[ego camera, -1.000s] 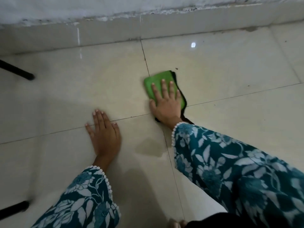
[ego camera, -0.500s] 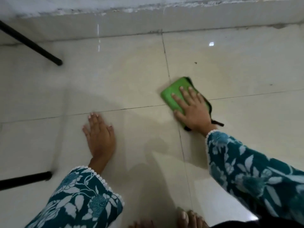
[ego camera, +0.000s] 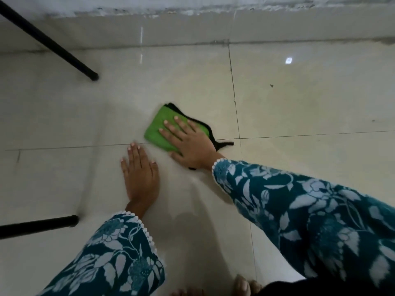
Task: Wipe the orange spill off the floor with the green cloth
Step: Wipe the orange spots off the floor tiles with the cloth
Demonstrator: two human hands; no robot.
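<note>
Cloth work goes on: the right hand (ego camera: 190, 144), fingers straight and flat, has pushed the green cloth (ego camera: 159, 130) leftward across the floor (ego camera: 299, 107) seam towards the braced, flat left hand (ego camera: 140, 176); no orange spill shows, so wiping looks nearly done.

Green cloth (ego camera: 159, 130) edged black, teal white-floral sleeves (ego camera: 299, 210), cream floor (ego camera: 310, 107)

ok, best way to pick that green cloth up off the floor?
Probably pinch the black-edged far right border of the green cloth, coming from above on the wall side. It lies folded flat under the right hand, and there the layers show loose, with a strap trailing.
</note>
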